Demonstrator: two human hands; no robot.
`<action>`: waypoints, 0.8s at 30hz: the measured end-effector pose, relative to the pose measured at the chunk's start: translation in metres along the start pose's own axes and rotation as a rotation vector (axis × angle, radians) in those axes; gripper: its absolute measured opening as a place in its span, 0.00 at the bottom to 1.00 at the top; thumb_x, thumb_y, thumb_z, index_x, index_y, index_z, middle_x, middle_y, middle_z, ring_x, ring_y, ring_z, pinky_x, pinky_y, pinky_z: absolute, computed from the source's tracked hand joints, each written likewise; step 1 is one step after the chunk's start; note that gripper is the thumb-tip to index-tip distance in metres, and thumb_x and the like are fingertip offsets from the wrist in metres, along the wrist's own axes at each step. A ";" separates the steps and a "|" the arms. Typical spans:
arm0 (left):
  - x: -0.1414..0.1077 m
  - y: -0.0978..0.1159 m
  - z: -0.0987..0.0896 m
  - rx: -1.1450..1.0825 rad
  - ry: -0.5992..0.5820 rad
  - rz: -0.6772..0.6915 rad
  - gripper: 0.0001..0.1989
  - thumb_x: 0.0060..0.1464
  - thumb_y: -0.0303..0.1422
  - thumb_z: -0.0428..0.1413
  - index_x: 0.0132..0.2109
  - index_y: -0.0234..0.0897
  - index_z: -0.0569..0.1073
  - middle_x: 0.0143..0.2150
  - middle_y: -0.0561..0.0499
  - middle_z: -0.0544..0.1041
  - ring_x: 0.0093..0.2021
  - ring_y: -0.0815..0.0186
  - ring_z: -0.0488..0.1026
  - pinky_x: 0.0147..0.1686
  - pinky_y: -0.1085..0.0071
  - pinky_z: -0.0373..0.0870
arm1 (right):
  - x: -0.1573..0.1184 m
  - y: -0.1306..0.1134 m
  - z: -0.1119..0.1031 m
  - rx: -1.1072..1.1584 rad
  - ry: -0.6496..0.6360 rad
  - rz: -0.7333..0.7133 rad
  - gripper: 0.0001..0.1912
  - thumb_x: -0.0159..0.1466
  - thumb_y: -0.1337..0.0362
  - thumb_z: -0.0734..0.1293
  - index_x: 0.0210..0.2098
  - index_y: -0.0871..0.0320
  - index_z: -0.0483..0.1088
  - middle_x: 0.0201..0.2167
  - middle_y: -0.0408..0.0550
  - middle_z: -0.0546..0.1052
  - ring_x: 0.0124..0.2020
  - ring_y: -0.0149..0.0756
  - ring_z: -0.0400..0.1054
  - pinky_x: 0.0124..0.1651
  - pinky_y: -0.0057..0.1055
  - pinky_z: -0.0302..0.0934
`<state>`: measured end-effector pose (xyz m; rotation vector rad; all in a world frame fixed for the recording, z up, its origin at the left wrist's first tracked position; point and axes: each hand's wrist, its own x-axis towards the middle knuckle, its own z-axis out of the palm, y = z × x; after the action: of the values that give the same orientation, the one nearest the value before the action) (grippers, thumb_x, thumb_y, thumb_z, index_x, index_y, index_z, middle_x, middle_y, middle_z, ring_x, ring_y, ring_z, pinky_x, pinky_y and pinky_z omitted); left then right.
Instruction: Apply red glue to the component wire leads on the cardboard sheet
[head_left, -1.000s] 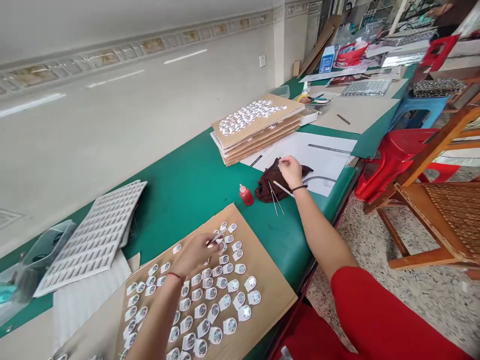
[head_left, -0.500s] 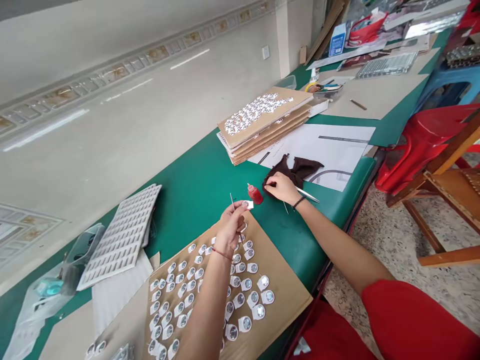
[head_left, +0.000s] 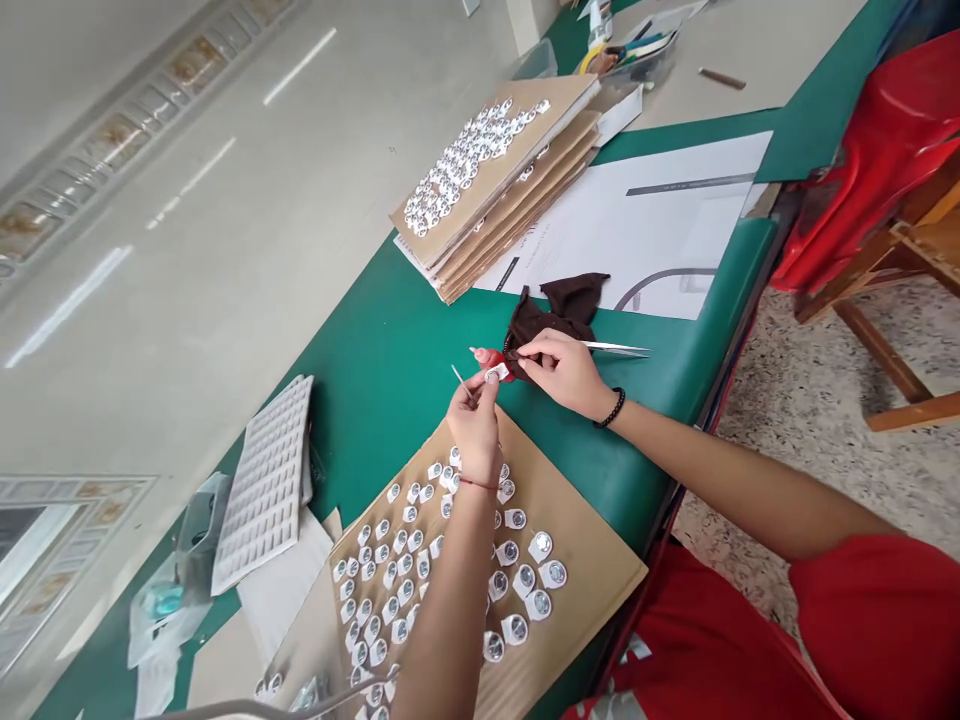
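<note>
Between the fingers of my left hand (head_left: 477,420), which is closed, is a small white tab (head_left: 498,373); a thin stick (head_left: 460,381) also sticks up there. My right hand (head_left: 564,372) is closed in a pinch just beside the tab, in front of a dark brown cloth (head_left: 576,297). Whatever its fingertips hold is too small to make out. A slim pointed silver tool (head_left: 619,349) juts out behind this hand; whether they touch I cannot tell. Partly covered by my fingers, a red bottle with a pale nozzle (head_left: 484,354) is near the tab.
Below my left hand, a cardboard sheet (head_left: 592,560) carries many white tabs with shiny round pieces (head_left: 542,545). Stacked cardboard sheets (head_left: 517,200) stand behind. A printed white sheet (head_left: 600,220), a white moulded tray (head_left: 266,470) and a plastic tub (head_left: 202,520) lie on the green table (head_left: 375,400).
My right hand has drawn away from the cloth towards the white tab in my left hand. The camera view has shifted and tilted. My left hand keeps its hold on the tab.
</note>
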<state>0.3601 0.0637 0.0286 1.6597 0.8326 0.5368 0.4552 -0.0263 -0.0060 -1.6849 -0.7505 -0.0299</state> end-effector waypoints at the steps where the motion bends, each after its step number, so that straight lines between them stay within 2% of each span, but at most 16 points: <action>1: 0.001 -0.001 0.002 0.005 0.021 0.020 0.16 0.55 0.38 0.50 0.47 0.33 0.65 0.45 0.47 0.69 0.43 0.67 0.69 0.42 0.64 0.70 | -0.002 -0.001 0.001 0.002 0.015 -0.011 0.18 0.62 0.55 0.57 0.35 0.66 0.64 0.29 0.45 0.67 0.27 0.17 0.57 0.32 0.19 0.59; 5: 0.004 -0.008 0.011 0.036 0.081 0.093 0.16 0.56 0.38 0.50 0.48 0.33 0.65 0.46 0.46 0.68 0.43 0.67 0.68 0.43 0.64 0.70 | -0.008 -0.002 0.003 -0.012 0.045 -0.052 0.18 0.62 0.55 0.56 0.34 0.65 0.65 0.28 0.44 0.66 0.26 0.18 0.57 0.32 0.20 0.58; 11: 0.004 -0.016 0.017 0.116 0.109 0.201 0.16 0.55 0.38 0.50 0.47 0.33 0.66 0.46 0.47 0.69 0.44 0.66 0.68 0.44 0.63 0.69 | -0.012 -0.002 0.007 -0.071 0.032 -0.044 0.18 0.62 0.55 0.55 0.36 0.64 0.66 0.31 0.46 0.68 0.30 0.20 0.59 0.35 0.22 0.59; 19: 0.003 -0.023 0.018 0.240 0.130 0.251 0.15 0.56 0.39 0.49 0.46 0.33 0.66 0.44 0.47 0.69 0.42 0.68 0.69 0.42 0.65 0.70 | -0.012 -0.002 0.008 -0.085 -0.027 -0.013 0.17 0.62 0.55 0.56 0.36 0.64 0.66 0.31 0.45 0.68 0.30 0.20 0.59 0.36 0.23 0.59; 24: 0.002 -0.019 0.016 0.317 0.115 0.286 0.15 0.56 0.39 0.49 0.46 0.33 0.66 0.44 0.47 0.69 0.42 0.67 0.69 0.43 0.64 0.70 | -0.012 0.000 0.010 -0.044 -0.024 -0.011 0.17 0.62 0.56 0.57 0.36 0.65 0.66 0.32 0.46 0.68 0.31 0.20 0.60 0.37 0.23 0.60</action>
<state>0.3685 0.0568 0.0061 2.0736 0.7976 0.7314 0.4417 -0.0234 -0.0135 -1.7256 -0.7820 -0.0342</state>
